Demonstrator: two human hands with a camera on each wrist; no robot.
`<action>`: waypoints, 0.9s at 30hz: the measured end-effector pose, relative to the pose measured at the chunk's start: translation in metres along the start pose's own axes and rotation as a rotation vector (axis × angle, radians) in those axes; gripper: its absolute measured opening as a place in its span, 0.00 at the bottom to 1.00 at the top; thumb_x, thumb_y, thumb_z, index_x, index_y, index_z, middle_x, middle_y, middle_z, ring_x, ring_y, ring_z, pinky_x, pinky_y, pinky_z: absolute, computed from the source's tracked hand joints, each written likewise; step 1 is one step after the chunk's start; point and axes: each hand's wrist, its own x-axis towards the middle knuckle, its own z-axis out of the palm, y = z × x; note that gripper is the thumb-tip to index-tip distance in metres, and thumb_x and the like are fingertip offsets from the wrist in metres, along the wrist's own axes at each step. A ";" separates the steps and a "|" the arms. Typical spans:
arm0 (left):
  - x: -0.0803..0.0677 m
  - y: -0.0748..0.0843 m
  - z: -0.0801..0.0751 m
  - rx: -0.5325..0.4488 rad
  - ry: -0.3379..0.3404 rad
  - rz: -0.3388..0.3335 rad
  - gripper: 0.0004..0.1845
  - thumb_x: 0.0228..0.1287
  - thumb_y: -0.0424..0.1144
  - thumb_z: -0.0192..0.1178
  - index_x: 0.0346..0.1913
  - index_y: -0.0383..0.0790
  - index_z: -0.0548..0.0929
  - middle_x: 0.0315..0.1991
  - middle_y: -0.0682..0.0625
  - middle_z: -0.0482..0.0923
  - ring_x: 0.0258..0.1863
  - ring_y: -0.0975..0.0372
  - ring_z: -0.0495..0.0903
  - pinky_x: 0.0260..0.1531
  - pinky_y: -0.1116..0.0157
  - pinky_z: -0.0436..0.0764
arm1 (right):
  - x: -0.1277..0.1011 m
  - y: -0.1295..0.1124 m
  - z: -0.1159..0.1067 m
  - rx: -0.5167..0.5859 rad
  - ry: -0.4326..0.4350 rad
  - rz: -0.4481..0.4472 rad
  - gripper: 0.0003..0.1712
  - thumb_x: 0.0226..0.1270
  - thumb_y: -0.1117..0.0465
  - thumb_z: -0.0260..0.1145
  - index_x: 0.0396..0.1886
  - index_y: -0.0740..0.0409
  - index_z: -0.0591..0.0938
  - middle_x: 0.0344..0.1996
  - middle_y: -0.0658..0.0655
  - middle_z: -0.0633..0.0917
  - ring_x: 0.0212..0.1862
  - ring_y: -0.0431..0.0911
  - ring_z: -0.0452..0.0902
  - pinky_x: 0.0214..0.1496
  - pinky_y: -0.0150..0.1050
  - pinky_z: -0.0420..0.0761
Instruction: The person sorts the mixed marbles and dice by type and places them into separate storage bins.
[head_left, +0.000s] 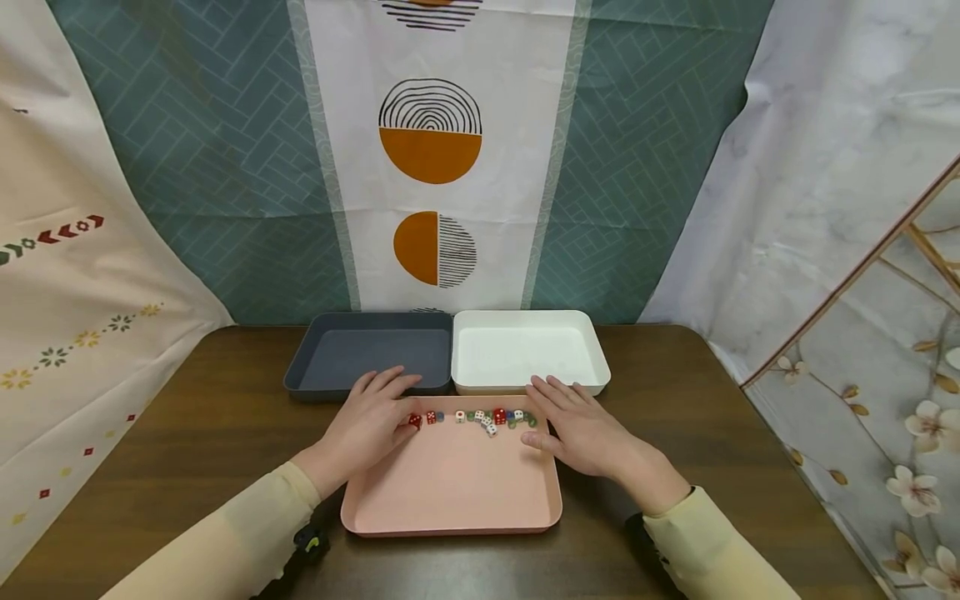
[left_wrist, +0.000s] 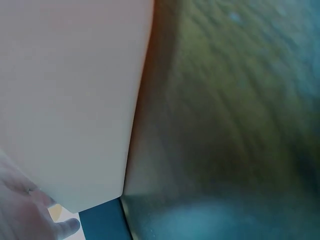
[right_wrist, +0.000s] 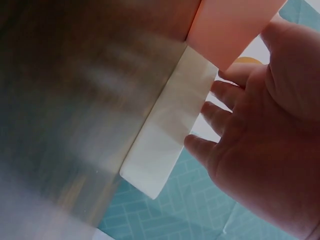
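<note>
Two trays sit side by side at the back edge of the wooden table (head_left: 187, 433): grey tray (head_left: 367, 354) left, white tray (head_left: 525, 350) right, touching; patterned cloths (head_left: 431, 167) hang behind.

Dice (head_left: 480, 416): row at 12 o'clock in pink tray (head_left: 450, 492), too small to read faces; leftmost partly hidden by left hand (head_left: 367, 429)
Left wrist view: blurred table (left_wrist: 225, 125); hand cut off at 7 o'clock
Right wrist view: right hand (right_wrist: 270, 130) cut off at 4 o'clock; table smeared
</note>
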 end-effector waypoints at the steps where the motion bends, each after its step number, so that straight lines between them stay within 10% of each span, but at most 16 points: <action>1: 0.000 0.000 -0.001 0.001 0.002 0.000 0.18 0.59 0.40 0.86 0.52 0.52 0.96 0.71 0.42 0.81 0.77 0.39 0.71 0.73 0.32 0.69 | 0.000 0.000 0.000 -0.002 -0.003 -0.001 0.49 0.85 0.35 0.60 0.90 0.60 0.60 0.89 0.61 0.58 0.89 0.59 0.48 0.88 0.64 0.46; 27: 0.013 -0.026 -0.033 -0.001 0.111 -0.060 0.11 0.64 0.36 0.83 0.47 0.41 0.94 0.71 0.34 0.80 0.75 0.36 0.73 0.73 0.33 0.69 | 0.002 0.001 0.003 0.002 -0.006 -0.002 0.50 0.85 0.35 0.60 0.90 0.61 0.60 0.89 0.62 0.58 0.89 0.61 0.48 0.88 0.64 0.45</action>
